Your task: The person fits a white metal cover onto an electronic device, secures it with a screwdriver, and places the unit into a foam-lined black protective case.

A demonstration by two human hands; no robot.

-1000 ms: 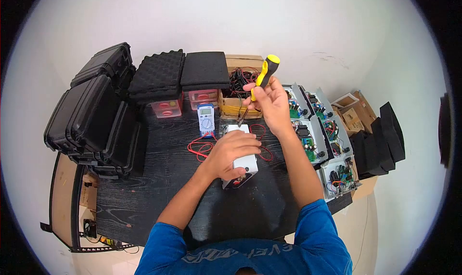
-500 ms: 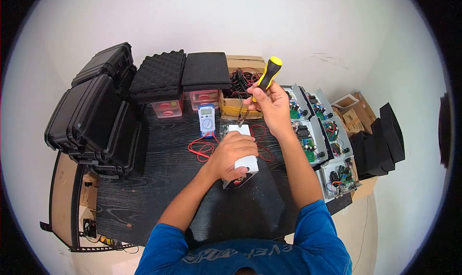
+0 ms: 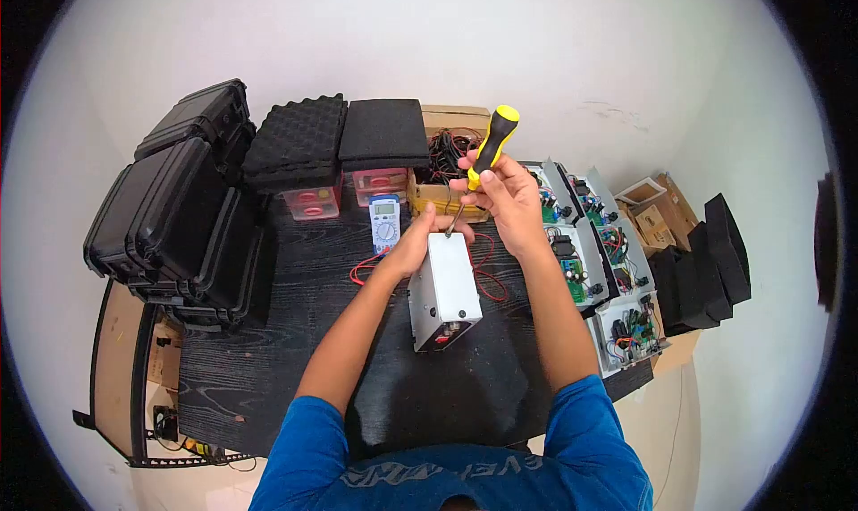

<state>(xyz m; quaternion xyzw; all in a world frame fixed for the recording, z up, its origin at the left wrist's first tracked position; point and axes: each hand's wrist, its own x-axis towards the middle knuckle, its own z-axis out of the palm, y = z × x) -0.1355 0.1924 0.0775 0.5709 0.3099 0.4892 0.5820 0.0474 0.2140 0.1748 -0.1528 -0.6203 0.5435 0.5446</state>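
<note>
A white metal box [image 3: 454,278] stands on the black table, its near end showing screws and a red part. My right hand [image 3: 509,198] holds a yellow-and-black screwdriver [image 3: 493,144] by the lower handle, tilted, with its shaft reaching down to the far end of the box top. Around the far left edge of the box is my left hand [image 3: 418,243], its thumb up and its fingers stretched behind the far end, partly hidden. A blue multimeter [image 3: 385,224] with red leads lies just beyond my left hand.
Black hard cases [image 3: 170,216] are stacked at the left. Foam sheets [image 3: 384,131] rest on clear drawer boxes [image 3: 313,202]. A cardboard box [image 3: 456,118] holds cables. Open units with circuit boards [image 3: 572,265] line the right side, beside black foam pieces [image 3: 706,270].
My left hand has moved from the top of the white box to its far left edge, uncovering the top. The screwdriver has shifted slightly left and stands a little more upright.
</note>
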